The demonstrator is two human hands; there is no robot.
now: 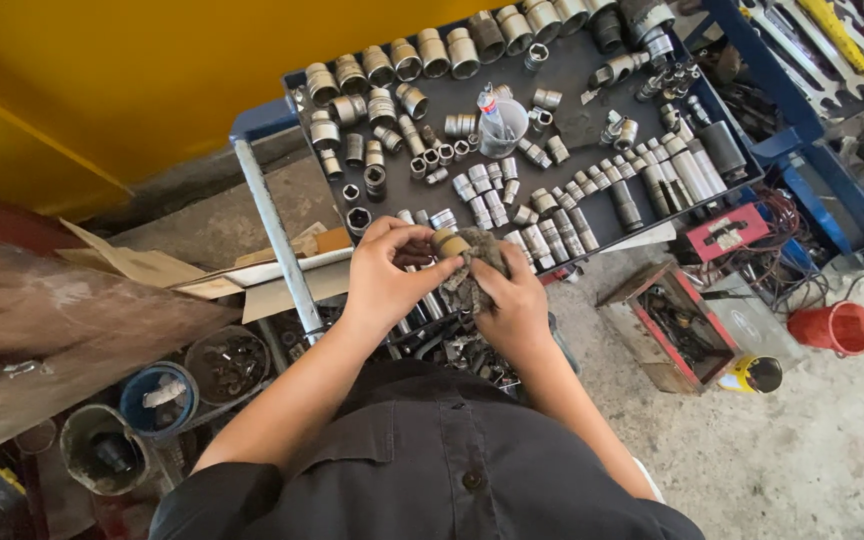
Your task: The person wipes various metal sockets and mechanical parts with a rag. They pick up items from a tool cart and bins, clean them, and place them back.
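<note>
My left hand (pixel 388 272) grips a brass-coloured metal socket (pixel 449 242) just above the near edge of a dark tool tray (pixel 592 75). My right hand (pixel 514 300) holds a dirty grey rag (pixel 472 270) pressed against that socket. Both hands meet in front of my dark shirt. The tray carries several steel sockets in rows and a small clear plastic bottle (pixel 496 125).
A blue cart frame (pixel 262 120) holds the tray, with a yellow wall behind. A red-edged box of parts (pixel 674 325), an orange cup (pixel 837 328) and a yellow can (pixel 752 375) sit on the concrete floor at right. Buckets (pixel 157 398) and cardboard lie at left.
</note>
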